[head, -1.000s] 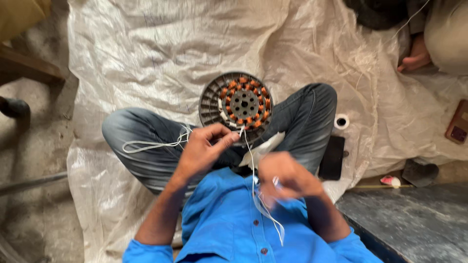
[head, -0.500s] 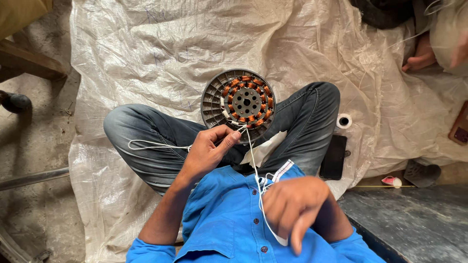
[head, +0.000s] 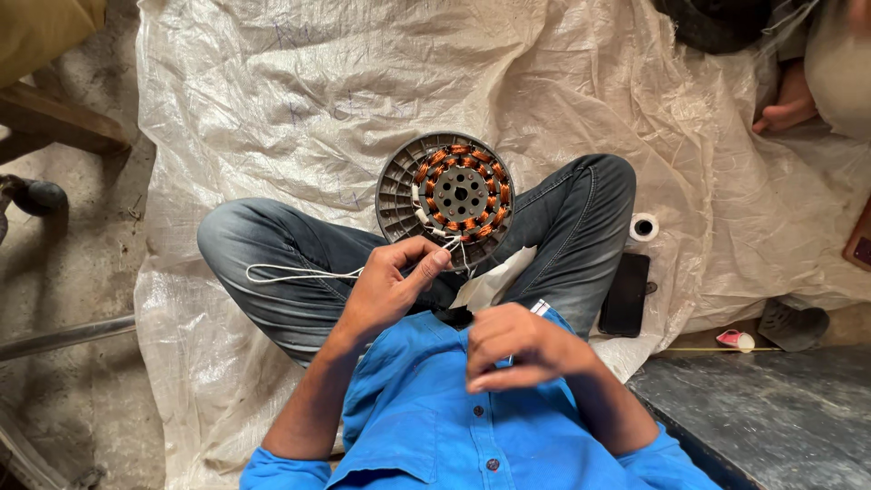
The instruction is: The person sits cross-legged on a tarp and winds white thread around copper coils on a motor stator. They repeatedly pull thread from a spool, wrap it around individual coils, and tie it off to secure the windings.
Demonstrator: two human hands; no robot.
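A round grey motor stator [head: 445, 192] with orange copper windings rests on my crossed legs in jeans. My left hand [head: 391, 283] pinches a thin white cord [head: 299, 272] right at the stator's near edge; the cord loops out to the left over my thigh. My right hand [head: 519, 345] is closed in a loose fist close to my chest, over my blue shirt. It seems to grip the cord's other end, which is hidden inside the fingers. A white paper piece [head: 490, 278] lies between my legs.
I sit on a wrinkled white woven sheet [head: 299, 100]. A black phone [head: 625, 293] and a small white tape roll [head: 643, 227] lie by my right knee. Another person's foot [head: 786, 104] is at the top right. A dark slab [head: 762, 408] sits at the lower right.
My right hand came back from a long pull toward my chest and closed into a fist near the shirt. My left hand stayed pinching the cord at the stator.
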